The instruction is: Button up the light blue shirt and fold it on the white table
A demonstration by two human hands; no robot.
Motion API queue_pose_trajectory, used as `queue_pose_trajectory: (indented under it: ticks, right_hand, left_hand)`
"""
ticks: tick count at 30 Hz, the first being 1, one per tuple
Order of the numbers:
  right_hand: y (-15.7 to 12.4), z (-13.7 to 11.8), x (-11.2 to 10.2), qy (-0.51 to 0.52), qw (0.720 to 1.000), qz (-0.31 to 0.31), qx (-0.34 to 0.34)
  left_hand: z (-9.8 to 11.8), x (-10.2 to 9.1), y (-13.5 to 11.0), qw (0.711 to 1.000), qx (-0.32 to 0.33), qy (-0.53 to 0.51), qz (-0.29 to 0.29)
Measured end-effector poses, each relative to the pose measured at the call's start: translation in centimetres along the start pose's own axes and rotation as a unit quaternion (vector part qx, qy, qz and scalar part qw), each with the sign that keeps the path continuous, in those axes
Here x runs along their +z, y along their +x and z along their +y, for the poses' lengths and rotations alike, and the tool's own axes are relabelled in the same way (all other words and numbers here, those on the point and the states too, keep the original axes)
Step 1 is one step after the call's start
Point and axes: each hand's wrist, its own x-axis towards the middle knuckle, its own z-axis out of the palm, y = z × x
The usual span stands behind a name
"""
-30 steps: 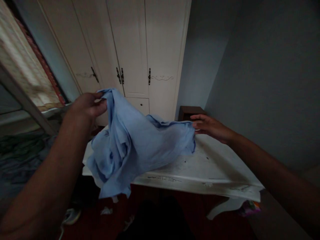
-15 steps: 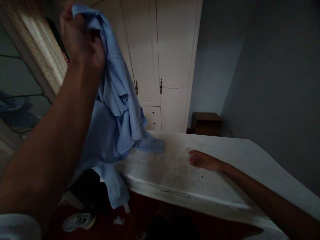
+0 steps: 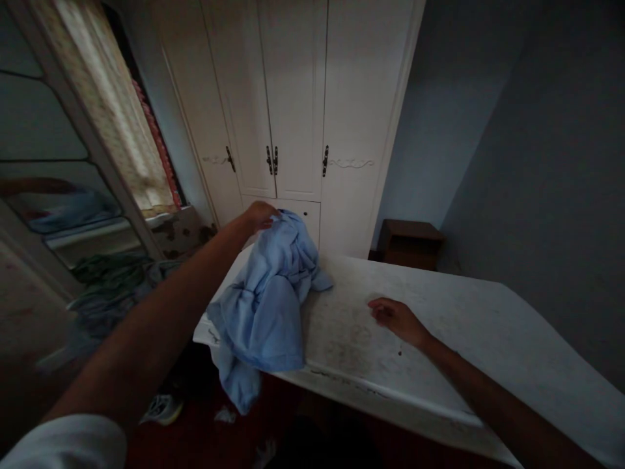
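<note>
A crumpled light blue shirt (image 3: 278,306) lies in a heap on the left end of the white table (image 3: 439,312). Part of it hangs down over the front edge. My left hand (image 3: 262,215) is closed on the top of the shirt at its far side, holding that bit of cloth raised. Over the middle of the tabletop is my right hand (image 3: 395,319), with loosely bent fingers and nothing in them. It is to the right of the shirt and apart from it.
Behind the table stands a white wardrobe (image 3: 293,98), with a small brown cabinet (image 3: 413,244) to its right. At left are a mirrored panel (image 3: 43,117), a curtain (image 3: 107,98) and a pile of clothes (image 3: 110,286). A shoe (image 3: 163,409) sits on the dark red floor.
My left hand has come down from high at the left, bringing the shirt onto the table. The right hand has hardly moved. My view has turned slightly to the left.
</note>
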Motion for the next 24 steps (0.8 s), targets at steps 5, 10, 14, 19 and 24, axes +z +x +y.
queue_pose_trajectory:
  ticks: [5,10,14,19,24]
  right_hand:
    - [-0.5,0.4,-0.3,0.036,0.998,0.057,0.008]
    - [-0.4,0.3,-0.7,0.036,0.998,0.050,0.015]
    - [-0.6,0.3,-0.7,0.046,0.998,0.047,0.011]
    - [-0.7,0.4,-0.6,0.038,0.998,0.051,0.011]
    - [-0.7,0.4,-0.6,0.039,0.998,0.053,0.002]
  left_hand:
    - [-8.5,1.5,-4.8,0.995,-0.061,0.082,-0.005]
    - [-11.4,1.4,-12.6,0.956,-0.064,0.286,-0.005]
    - [-12.5,0.0,-17.0,0.919,-0.072,0.387,0.013]
    - [-15.1,-0.8,-17.6,0.938,-0.055,0.338,-0.055]
    - [-15.0,-3.0,-15.3,0.989,-0.045,0.131,0.050]
